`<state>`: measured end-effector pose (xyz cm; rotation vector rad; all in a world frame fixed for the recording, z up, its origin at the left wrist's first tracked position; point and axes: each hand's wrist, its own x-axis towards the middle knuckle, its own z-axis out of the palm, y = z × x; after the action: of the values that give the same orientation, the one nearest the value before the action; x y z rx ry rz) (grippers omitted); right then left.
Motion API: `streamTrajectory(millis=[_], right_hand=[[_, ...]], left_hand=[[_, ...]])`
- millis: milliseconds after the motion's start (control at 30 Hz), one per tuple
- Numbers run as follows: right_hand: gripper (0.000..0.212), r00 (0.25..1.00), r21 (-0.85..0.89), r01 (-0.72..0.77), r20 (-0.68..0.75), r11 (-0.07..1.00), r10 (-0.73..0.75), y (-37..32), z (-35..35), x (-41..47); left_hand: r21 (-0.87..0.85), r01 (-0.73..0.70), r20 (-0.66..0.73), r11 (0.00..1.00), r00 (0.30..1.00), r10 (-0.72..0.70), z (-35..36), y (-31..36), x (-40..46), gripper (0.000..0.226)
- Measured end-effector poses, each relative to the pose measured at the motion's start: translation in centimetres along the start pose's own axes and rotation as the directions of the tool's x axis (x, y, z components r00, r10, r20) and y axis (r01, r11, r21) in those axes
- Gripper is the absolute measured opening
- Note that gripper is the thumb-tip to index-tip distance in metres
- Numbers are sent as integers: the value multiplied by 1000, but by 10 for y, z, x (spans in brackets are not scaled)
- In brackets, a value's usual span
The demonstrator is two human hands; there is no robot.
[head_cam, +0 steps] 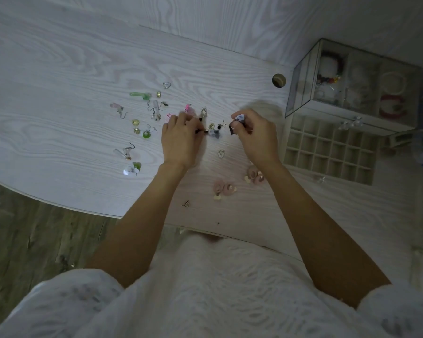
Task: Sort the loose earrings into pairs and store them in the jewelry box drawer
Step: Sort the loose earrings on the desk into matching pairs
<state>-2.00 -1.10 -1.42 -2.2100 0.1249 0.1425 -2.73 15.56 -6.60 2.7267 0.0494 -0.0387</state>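
Note:
Several loose earrings lie scattered on the white wood-grain table [59, 113]. My left hand [181, 140] pinches a small dark earring [202, 131] at its fingertips, just left of a grey fuzzy earring [215, 133] lying on the table. My right hand [254, 135] holds a grey-and-black earring [237, 120] between thumb and fingers. Two pink fluffy earrings [224, 187] [255, 176] rest near my right forearm. The jewelry box [352, 79] stands at the right with its divided drawer [327, 147] pulled out, compartments showing empty.
Green earrings [139, 95] [147, 134], gold studs [135, 122] and heart-shaped hoops [220, 153] [166, 84] lie left and centre. A round cable hole [279, 80] sits near the box. The table's curved front edge runs below my forearms, above the wooden floor.

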Motion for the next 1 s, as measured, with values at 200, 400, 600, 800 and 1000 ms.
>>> streamTrajectory(millis=[200, 400, 600, 800, 1000], right_hand=[[9, 1000, -9, 0, 21, 1000, 0, 5, 0, 3], [14, 997, -93, 71, 49, 993, -66, 7, 6, 3], [17, 988, -286, 140, 109, 948, -113, 15, 16, 1], [13, 983, -339, 176, 108, 924, -148, 11, 18, -2], [3, 991, -171, 132, 18, 977, -131, 6, 13, -8]], left_hand=[[41, 32, -42, 999, 999, -30, -5, -17, -4, 16], [2, -138, -69, 990, 988, 138, -2, -3, -8, 25], [39, -110, 30, 993, 994, 109, 3, 6, 2, 30], [-70, -116, 77, 991, 990, 121, -9, 1, 11, 27], [-111, -193, -2, 975, 981, 194, -18, -10, 11, 28]])
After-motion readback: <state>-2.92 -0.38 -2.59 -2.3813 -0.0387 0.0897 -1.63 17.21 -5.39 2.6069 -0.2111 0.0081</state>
